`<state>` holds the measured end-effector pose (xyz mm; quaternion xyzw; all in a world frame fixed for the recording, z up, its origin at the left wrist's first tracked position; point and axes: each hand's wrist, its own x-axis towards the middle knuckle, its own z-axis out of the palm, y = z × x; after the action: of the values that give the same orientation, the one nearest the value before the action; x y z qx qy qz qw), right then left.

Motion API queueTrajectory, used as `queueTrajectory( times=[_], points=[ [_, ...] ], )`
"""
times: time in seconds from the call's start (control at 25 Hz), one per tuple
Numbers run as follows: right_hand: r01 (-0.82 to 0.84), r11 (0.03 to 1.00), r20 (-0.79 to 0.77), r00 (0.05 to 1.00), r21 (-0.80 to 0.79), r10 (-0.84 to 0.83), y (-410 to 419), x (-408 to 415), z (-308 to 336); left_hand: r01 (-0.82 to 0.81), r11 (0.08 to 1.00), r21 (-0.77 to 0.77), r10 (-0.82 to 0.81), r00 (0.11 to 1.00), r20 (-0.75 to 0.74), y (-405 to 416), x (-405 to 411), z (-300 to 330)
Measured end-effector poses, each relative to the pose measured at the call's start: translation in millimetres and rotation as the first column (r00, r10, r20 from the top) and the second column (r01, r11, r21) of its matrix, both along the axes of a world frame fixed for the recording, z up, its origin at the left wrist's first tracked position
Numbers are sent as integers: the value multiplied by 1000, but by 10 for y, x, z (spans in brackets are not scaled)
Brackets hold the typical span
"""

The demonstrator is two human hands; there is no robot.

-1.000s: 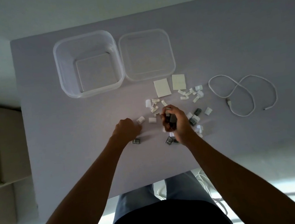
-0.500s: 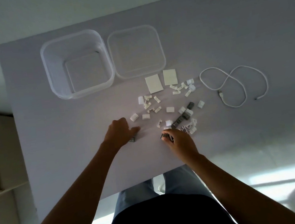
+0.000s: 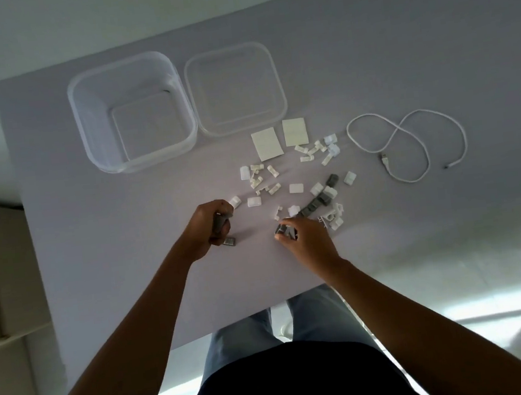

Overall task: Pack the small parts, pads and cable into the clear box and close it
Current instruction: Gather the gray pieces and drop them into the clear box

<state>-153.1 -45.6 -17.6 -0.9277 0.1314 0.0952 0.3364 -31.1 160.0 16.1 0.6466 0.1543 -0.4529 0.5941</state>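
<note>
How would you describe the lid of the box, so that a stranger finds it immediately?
Start at the deep clear box at the table's far left. The lid lies flat immediately to its right, almost touching it, above the two pale pads. Unlike the box, it is shallow, only a thin square with rounded corners.

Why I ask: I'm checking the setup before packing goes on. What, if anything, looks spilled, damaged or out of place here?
Nothing stands out. The clear box sits upright and empty, its lid flat beside it. The small parts, two pads and looped cable lie loose on the table, awaiting packing.
</note>
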Motion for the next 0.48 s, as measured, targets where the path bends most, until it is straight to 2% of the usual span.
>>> queueTrajectory(
  times=[0.04, 0.08, 0.12, 0.16, 0.2, 0.24, 0.32, 0.4, 0.48],
  points=[
    [83, 983, -2, 997, 165, -84, -3, 41, 48, -32, 993, -112, 29, 999, -31, 59, 6, 56],
    [193, 907, -69, 981, 375, -181, -12, 80, 100, -39, 982, -187, 31, 998, -48, 114, 10, 96],
    [310, 749, -185, 951, 585, -248, -16, 110, 165, -43, 972, -229, 31, 998, -58, 164, 8, 119],
    [397, 548, -304, 917, 736, -258, -11, 137, 231, -57, 965, -256, 39, 996, -76, 204, -2, 144],
    [457, 360, -396, 888, 813, -232, -12, 163, 287, -75, 958, -277, 49, 994, -101, 227, -7, 151],
    [498, 214, -461, 864, 840, -202, -12, 182, 337, -89, 953, -291, 55, 991, -123, 250, -16, 167],
    [536, 32, -525, 836, 844, -157, -13, 209, 395, -90, 957, -277, 56, 990, -129, 273, -33, 187],
    [517, -50, -519, 847, 854, -116, -24, 227, 427, -30, 974, -225, 9, 996, -90, 275, -46, 185],
    [486, -68, -491, 865, 871, -102, -50, 253, 456, 99, 990, -100, -97, 995, 23, 247, -48, 172]
  ],
)
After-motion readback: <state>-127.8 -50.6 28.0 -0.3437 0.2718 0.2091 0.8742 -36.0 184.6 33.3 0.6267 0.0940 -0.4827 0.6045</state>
